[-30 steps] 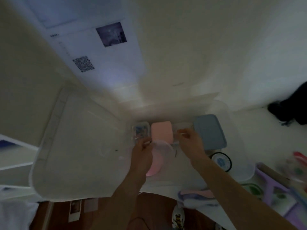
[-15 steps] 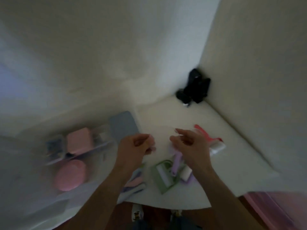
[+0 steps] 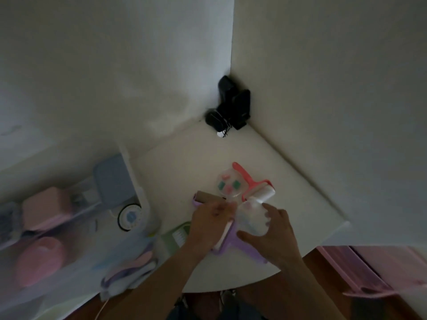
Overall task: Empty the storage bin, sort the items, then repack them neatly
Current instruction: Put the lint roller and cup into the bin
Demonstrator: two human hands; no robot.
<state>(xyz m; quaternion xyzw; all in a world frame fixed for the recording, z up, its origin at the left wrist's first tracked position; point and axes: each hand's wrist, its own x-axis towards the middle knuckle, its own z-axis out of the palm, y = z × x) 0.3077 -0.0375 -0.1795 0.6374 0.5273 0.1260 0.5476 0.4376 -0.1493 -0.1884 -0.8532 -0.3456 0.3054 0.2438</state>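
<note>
The clear storage bin (image 3: 141, 192) stands at the left with a pink box (image 3: 44, 209), a pink round lid (image 3: 39, 259) and a grey-blue box (image 3: 113, 179) inside. On the white table (image 3: 184, 162), my right hand (image 3: 275, 239) grips a clear round container (image 3: 250, 218). My left hand (image 3: 208, 227) reaches to that container's left rim; its fingertips are blurred. Under my hands lies a purple lint roller (image 3: 233, 243). A second clear round container (image 3: 230, 184) with coloured bits sits beside a red lint roller (image 3: 254, 185).
A green roller (image 3: 175, 239) and a cardboard-core roller (image 3: 205, 196) lie left of my hands. A round white-and-black dial (image 3: 129, 217) sits in the bin's corner. Black objects (image 3: 231, 107) fill the table's far corner. A pink bin (image 3: 369, 269) stands at the right.
The view has swung right from the bin to the table. My hands left the bin's pink items and moved over the rollers; my right hand now grips a clear container.
</note>
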